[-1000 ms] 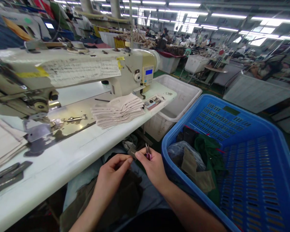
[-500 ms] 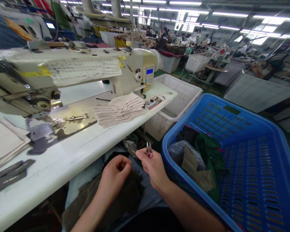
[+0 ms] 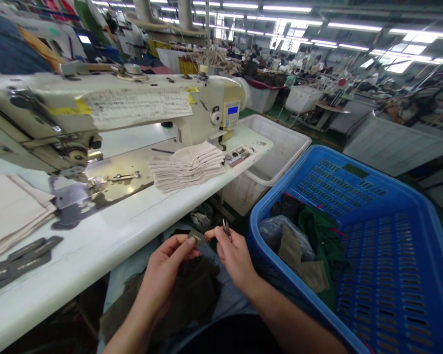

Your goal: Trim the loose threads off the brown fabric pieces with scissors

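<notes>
My left hand [image 3: 170, 263] and my right hand [image 3: 233, 255] meet over my lap, below the table's front edge. Between their fingertips they pinch a small dark label [image 3: 196, 238] with pale lettering. My right hand also grips small thread snips [image 3: 226, 227], whose metal tips point up. Dark olive cloth [image 3: 192, 295] lies on my lap under both hands. The sewing machine [image 3: 133, 105] stands on the white table [image 3: 107, 236] to the upper left.
A stack of beige cloth pieces [image 3: 188, 166] lies on the table by the machine. More beige cloth [image 3: 11, 211] and dark label strips [image 3: 18, 258] lie at the left. A blue basket [image 3: 372, 236] with garments stands to my right, a white bin [image 3: 276, 147] behind it.
My left hand had drawn back into a fist half a second ago; it has returned to the label and pinches it together with my right hand. The view shifted slightly right.
</notes>
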Demonstrator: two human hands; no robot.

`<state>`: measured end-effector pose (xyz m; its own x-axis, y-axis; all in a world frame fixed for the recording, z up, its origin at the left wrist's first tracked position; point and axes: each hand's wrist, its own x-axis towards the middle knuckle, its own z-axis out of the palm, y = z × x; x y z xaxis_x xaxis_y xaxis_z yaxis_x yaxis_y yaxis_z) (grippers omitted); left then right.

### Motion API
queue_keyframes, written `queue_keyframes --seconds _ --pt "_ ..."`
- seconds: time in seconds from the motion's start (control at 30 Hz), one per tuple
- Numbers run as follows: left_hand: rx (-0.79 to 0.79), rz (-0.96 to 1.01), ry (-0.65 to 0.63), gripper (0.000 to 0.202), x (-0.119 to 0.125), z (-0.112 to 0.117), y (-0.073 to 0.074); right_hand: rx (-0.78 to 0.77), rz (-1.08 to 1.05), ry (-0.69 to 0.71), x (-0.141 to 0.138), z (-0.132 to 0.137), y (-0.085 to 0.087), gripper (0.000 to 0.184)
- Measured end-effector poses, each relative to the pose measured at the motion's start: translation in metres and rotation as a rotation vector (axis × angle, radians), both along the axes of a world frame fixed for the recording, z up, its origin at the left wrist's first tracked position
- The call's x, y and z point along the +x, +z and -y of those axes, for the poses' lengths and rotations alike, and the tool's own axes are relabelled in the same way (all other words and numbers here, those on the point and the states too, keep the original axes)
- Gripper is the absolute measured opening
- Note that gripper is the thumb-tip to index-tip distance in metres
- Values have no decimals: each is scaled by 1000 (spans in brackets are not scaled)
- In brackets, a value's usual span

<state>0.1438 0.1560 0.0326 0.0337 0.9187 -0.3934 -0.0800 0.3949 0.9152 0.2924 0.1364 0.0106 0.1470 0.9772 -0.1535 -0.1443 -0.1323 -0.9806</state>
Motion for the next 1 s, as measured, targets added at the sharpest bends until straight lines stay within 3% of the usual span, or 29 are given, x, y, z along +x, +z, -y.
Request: queue_keyframes --seconds 0.13,0.23,0.4,0.5,0.57,0.63,0.7,0.73,0.9,1.0 --pt "83 -8 -52 34 -2 10 1 81 142 5 -8 3 2 31" --pt "233 -102 -37 29 -14 16 8 71 199 -53 -12 9 -5 37" --pt "490 -596 322 26 -82 16 39 42 222 50 -12 12 -22 48" --pt "512 -966 528 29 -129 14 59 60 266 77 -14 14 -19 47" --pt "417 -1156 541 33 -153 7 66 61 280 81 -16 16 -15 46" --pt "340 -1324 443 39 -168 -4 64 71 283 88 -17 16 -11 45" --pt "339 -1441 290 46 -174 -15 58 98 310 115 -15 15 -10 43" --pt "356 -1483 274 49 -174 -19 54 112 334 133 -13 15 -10 42" --pt "626 -1464 484 45 -155 -16 40 242 543 326 -3 18 -17 32" --pt "784 -1325 389 44 -131 1 31 298 662 526 -5 22 -23 16"
